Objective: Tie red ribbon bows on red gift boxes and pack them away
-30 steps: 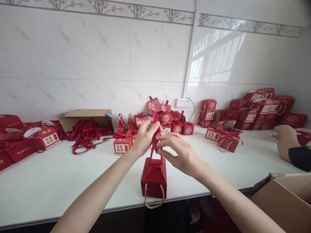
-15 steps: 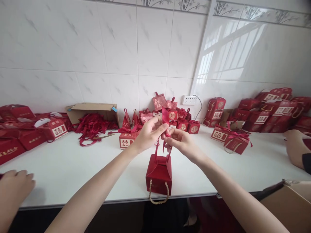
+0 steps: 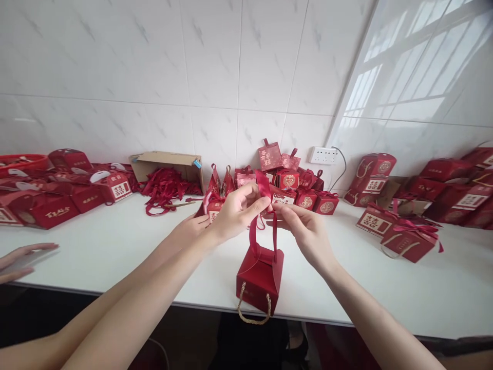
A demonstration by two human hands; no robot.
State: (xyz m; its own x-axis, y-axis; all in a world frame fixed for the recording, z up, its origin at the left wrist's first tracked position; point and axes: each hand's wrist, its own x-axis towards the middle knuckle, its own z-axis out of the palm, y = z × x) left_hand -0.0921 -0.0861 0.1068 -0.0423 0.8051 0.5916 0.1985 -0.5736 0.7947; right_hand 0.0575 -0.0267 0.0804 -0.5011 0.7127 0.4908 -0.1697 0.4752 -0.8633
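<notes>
A small red gift box stands at the table's front edge, with a gold rope handle hanging down its near side. Red ribbon rises from its top in two strands to my hands. My left hand pinches the ribbon between thumb and fingers, with a loop end sticking up above. Close by on the right, my right hand pinches the ribbon too, its fingertips almost meeting the left thumb. The knot area is partly hidden by my fingers.
Another person's hand reaches beneath my left arm to a red box. A second hand rests at the left. Behind are a carton of ribbons, scissors, finished boxes and stacked boxes.
The view has turned left. My hands still grip the ribbon, the right one now with its fingers straighter. Another person's arm has come in under my left arm to the box behind.
</notes>
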